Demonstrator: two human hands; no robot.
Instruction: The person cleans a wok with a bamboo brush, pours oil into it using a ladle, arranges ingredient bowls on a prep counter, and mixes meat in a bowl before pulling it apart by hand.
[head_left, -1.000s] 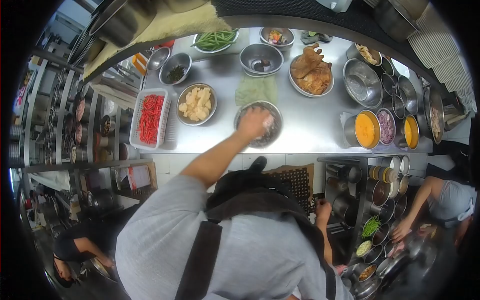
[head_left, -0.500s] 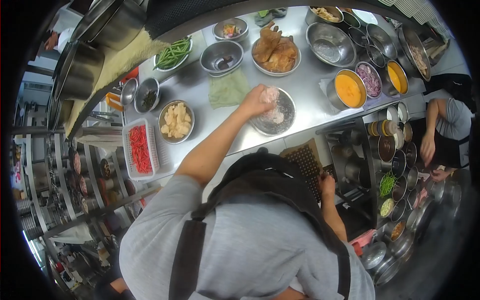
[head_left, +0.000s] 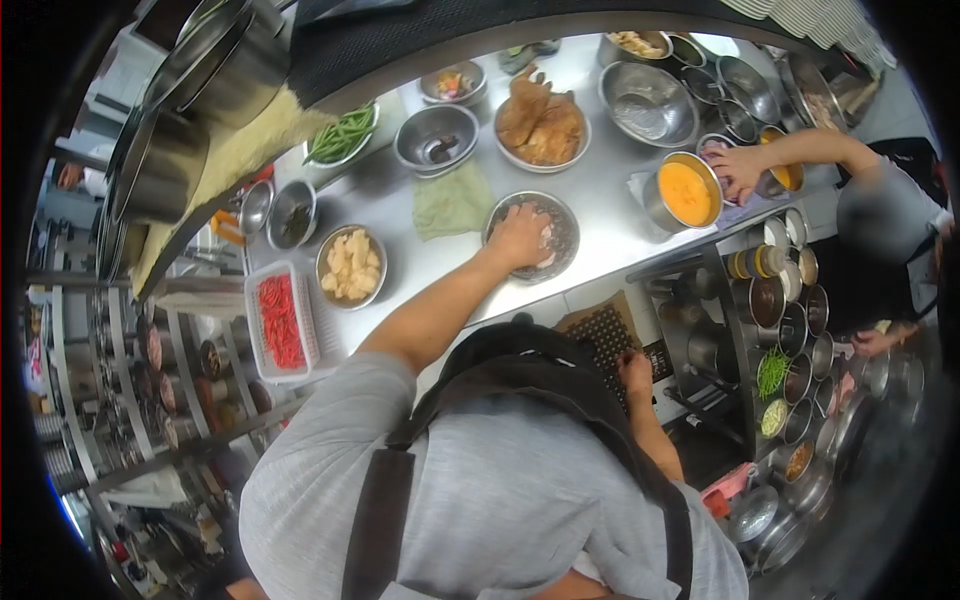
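My left hand (head_left: 520, 240) is down in a shallow metal bowl (head_left: 572, 222) near the counter's front edge. Its bent fingers grip pale pink minced meat (head_left: 546, 257), mostly hidden under the hand. A green cloth (head_left: 450, 203) lies just beyond the bowl's left side. Low at my right side, my right hand (head_left: 634, 371) is loosely curled beside a dark perforated mat (head_left: 600, 335); whether anything is inside it is hidden.
Behind the bowl sits a whole cooked chicken (head_left: 545, 130) in a dish. To the left are red chillies (head_left: 280, 320) in a white basket and pale chunks (head_left: 351, 264) in a bowl. At right, a co-worker's hand (head_left: 735, 170) reaches past a container of orange liquid (head_left: 688, 193).
My left hand has lowered the meat from above the bowl into it. The co-worker's arm has come over the counter to the sliced onions. My right hand has shifted slightly left.
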